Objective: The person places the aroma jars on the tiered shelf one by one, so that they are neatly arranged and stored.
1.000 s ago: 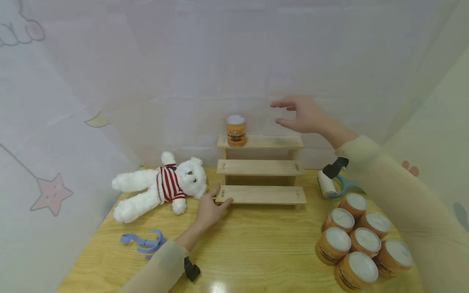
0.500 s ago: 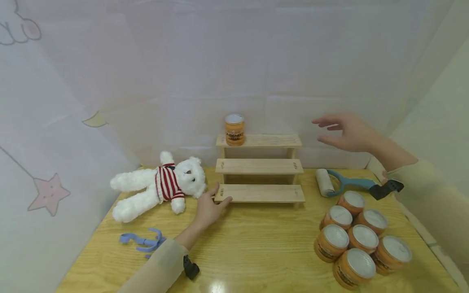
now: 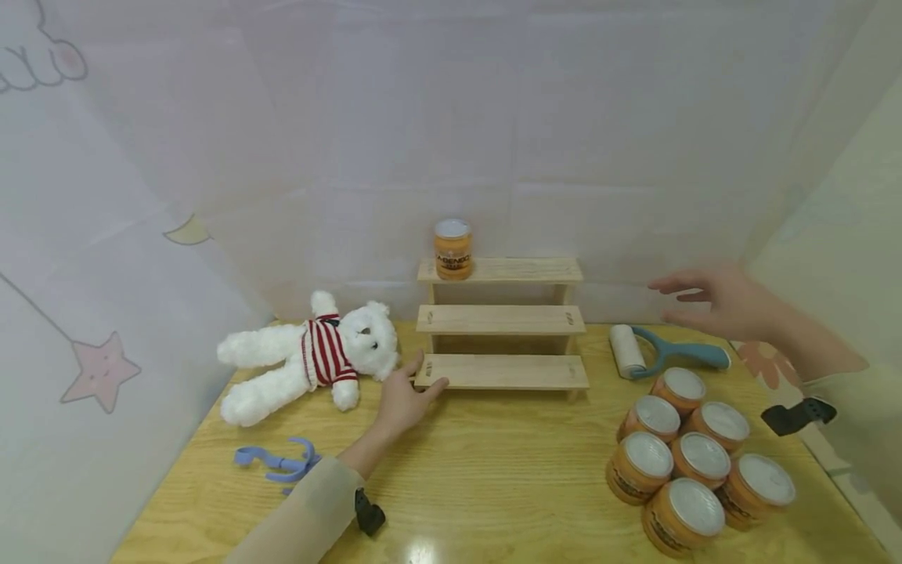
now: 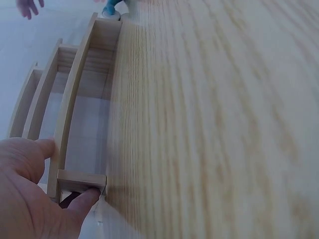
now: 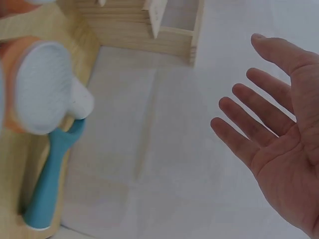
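A three-step wooden display shelf [image 3: 502, 320] stands against the back wall. One orange can [image 3: 453, 252] with a silver lid is upright at the left end of its top step. My left hand [image 3: 400, 401] grips the left end of the lowest step; in the left wrist view the thumb lies on the board and a finger reaches round the end support [image 4: 82, 179]. My right hand [image 3: 726, 301] hovers at the right, holding nothing, fingers spread apart in the right wrist view. Below it on the table, several orange cans [image 3: 701, 456] stand in a tight cluster.
A lint roller [image 3: 672, 354] with a blue handle lies behind the cans. Left of the shelf is a white teddy bear [image 3: 327, 350] in a striped sweater. A purple claw-shaped object [image 3: 282, 464] lies near the left forearm. Pale cloth walls [image 3: 338, 141] enclose the table.
My right hand has moved right and down, away from the top step, to above the lint roller and cans. The left hand has kept its place on the shelf.
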The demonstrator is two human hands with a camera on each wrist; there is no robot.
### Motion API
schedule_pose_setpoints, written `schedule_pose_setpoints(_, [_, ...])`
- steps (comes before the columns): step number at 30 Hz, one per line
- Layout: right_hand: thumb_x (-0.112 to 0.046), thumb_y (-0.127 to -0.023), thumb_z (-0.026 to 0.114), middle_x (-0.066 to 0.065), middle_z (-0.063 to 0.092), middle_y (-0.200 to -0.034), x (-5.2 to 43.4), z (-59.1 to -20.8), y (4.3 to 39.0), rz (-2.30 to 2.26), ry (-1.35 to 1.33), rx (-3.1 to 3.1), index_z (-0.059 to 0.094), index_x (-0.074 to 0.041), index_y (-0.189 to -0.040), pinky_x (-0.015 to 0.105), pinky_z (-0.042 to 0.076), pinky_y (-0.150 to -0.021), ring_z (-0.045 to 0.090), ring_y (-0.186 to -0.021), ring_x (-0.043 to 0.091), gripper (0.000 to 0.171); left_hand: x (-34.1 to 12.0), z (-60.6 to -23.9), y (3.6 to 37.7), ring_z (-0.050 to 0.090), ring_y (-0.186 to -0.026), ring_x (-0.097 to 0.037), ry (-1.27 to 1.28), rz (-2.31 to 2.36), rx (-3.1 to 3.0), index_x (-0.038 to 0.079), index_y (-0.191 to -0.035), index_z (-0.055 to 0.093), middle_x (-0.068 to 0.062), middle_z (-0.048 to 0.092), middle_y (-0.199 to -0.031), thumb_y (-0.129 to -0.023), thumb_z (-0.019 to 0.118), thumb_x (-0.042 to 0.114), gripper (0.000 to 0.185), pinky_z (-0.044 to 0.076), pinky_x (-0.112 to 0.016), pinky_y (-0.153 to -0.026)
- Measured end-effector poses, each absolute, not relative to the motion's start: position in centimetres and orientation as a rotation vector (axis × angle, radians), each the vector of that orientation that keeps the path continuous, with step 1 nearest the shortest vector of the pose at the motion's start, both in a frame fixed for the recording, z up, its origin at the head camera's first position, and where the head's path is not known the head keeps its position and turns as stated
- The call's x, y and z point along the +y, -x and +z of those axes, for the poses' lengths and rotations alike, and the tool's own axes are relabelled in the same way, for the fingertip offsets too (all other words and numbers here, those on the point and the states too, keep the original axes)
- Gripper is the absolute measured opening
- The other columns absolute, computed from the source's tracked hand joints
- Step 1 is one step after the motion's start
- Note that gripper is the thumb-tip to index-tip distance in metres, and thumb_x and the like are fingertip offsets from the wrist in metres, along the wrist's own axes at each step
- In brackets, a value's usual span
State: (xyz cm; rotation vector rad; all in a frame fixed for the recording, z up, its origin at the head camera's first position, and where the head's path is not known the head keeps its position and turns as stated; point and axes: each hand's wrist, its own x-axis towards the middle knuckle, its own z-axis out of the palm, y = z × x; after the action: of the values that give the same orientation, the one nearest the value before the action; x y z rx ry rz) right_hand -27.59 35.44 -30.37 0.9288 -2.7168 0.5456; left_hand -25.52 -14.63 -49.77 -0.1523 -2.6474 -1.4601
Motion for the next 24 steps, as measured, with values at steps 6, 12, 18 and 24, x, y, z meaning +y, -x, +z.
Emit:
schedule_pose_setpoints(6, [-0.016, -0.09, 0.087, 0.005, 0.075, -0.134, 37.6, -33.4, 26.2, 0.502, -0.947, -2.741, 0.072, -0.017, -0.137, 0.023, 0.061, -0.088, 0.069, -0.115, 0.001, 0.048, -14.7, -50.0, 25.5, 0.029, -0.038, -0.005, 0.174, -1.427, -2.649, -0.004, -0.161, 0.04, -0.026, 0.048, -0.159, -0.097, 0.081, 0.033, 0.085, 0.033, -0.021, -0.041])
schedule_pose_setpoints(12, [-0.029, -0.092, 0.086, 0.003, 0.077, -0.131, 38.7, -35.3, 25.2, 0.428, -0.836, -2.856, 0.073, -0.02, -0.135, 0.038, 0.062, -0.085, 0.075, -0.111, 0.03, 0.046, -14.7, -50.1, 25.6, 0.023, -0.047, -0.008, 0.145, -1.435, -2.668, -0.002, -0.161, 0.04, -0.021, 0.043, -0.165, -0.096, 0.082, 0.036, 0.086, 0.034, -0.025, -0.046])
schedule_pose_setpoints(18, [-0.037, -0.093, 0.084, 0.007, 0.077, -0.13, 39.0, -36.4, 25.0, 0.49, -0.812, -2.961, 0.073, -0.02, -0.135, 0.03, 0.061, -0.079, 0.077, -0.105, 0.023, 0.047, -14.7, -50.0, 25.6, 0.027, -0.044, -0.008, 0.13, -1.438, -2.659, -0.002, -0.161, 0.041, -0.022, 0.043, -0.164, -0.096, 0.082, 0.035, 0.085, 0.031, -0.023, -0.042])
schedule_pose_setpoints(24, [-0.034, -0.091, 0.087, 0.009, 0.077, -0.129, 39.4, -37.9, 24.9, 0.573, -0.894, -2.956, 0.074, -0.017, -0.134, 0.032, 0.063, -0.084, 0.076, -0.11, 0.019, 0.047, -14.7, -50.1, 25.6, 0.022, -0.041, -0.008, 0.141, -1.447, -2.653, 0.0, -0.162, 0.04, -0.023, 0.043, -0.164, -0.096, 0.082, 0.035, 0.086, 0.03, -0.022, -0.041])
